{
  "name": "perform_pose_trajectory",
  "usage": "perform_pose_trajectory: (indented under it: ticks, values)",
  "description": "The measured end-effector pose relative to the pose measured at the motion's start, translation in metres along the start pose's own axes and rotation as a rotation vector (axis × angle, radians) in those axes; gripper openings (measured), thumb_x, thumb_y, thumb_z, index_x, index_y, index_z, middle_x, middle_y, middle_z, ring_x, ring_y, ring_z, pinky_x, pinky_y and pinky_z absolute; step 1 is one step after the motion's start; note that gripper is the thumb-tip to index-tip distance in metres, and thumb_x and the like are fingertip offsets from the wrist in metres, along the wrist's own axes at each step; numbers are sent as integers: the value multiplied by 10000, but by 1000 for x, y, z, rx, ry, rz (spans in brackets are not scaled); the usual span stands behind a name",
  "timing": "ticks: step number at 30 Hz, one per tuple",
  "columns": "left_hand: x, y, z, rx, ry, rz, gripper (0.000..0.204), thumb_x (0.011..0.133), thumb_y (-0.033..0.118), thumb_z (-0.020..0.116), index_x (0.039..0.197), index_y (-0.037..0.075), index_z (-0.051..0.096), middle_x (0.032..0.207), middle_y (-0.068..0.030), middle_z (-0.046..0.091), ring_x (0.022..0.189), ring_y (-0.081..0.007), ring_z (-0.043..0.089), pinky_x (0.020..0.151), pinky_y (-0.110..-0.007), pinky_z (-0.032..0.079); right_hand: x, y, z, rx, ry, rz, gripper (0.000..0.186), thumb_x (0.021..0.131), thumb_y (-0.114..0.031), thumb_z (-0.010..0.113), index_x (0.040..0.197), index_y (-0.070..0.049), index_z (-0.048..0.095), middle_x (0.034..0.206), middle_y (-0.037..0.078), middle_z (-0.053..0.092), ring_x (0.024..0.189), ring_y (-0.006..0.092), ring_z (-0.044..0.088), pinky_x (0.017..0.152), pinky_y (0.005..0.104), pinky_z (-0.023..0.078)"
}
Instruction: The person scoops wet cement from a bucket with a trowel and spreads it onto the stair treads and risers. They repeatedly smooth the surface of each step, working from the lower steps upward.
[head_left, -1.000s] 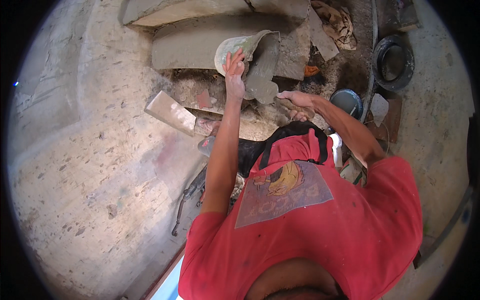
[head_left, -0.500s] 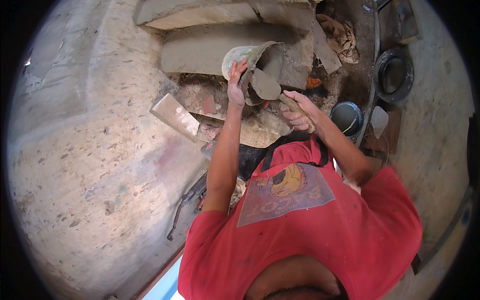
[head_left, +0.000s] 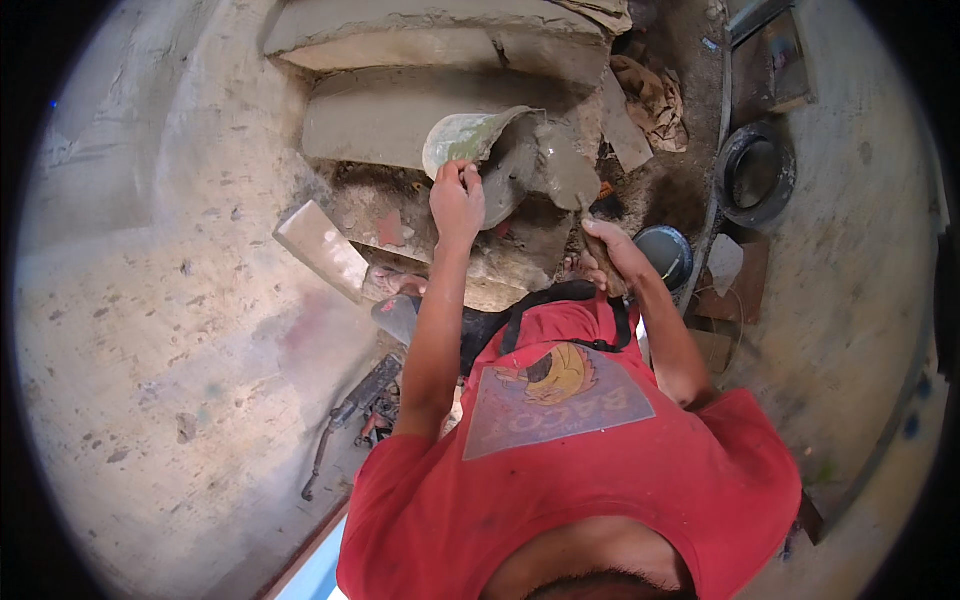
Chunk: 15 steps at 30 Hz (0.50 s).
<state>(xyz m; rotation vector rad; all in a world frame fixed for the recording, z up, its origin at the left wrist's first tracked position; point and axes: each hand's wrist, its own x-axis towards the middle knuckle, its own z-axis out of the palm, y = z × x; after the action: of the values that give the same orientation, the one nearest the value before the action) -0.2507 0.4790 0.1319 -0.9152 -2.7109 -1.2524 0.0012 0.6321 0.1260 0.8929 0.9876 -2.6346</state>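
Observation:
My left hand (head_left: 459,205) is closed on the near edge of a curved, bucket-like container (head_left: 462,138), whitish-green outside and coated grey inside. The container is tilted with its mouth toward the right, in front of a grey plastered step (head_left: 375,118). My right hand (head_left: 620,255) grips the handle of a trowel (head_left: 568,172), whose rounded blade points away from me and looks wet and grey. The blade lies beside the container's mouth; I cannot tell whether they touch.
A loose rectangular block (head_left: 322,248) leans left of my feet. To the right are a dark bucket (head_left: 665,255), a black rubber ring (head_left: 754,174) and crumpled brown sacking (head_left: 652,105). A dark metal tool (head_left: 345,415) lies by the left wall.
The trowel blade has come out of the container's mouth to its right side. My left fingers, spread on the container before, now clasp its near edge.

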Motion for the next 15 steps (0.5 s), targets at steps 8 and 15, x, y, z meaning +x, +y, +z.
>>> perform_pose_trajectory:
  ticks: [8,15]
  values:
    - [-7,-63,-88,-436,348,-552,164,1003,147,585,1082,32,671,1016,-98,690,934,-260,667,827,-400,535,-20,-54,33,-854,385,-742,304,1033,-294,584,1000,5,545,644,80,602,477,155,567,494,309,442]
    - [-79,-84,-122,-852,607,-871,99,1002,76,540,1098,68,562,941,-86,613,796,-194,597,698,-396,554,100,-18,18,-1099,474,-776,350,988,-277,595,1045,66,566,773,251,671,755,409,697,698,462,533]
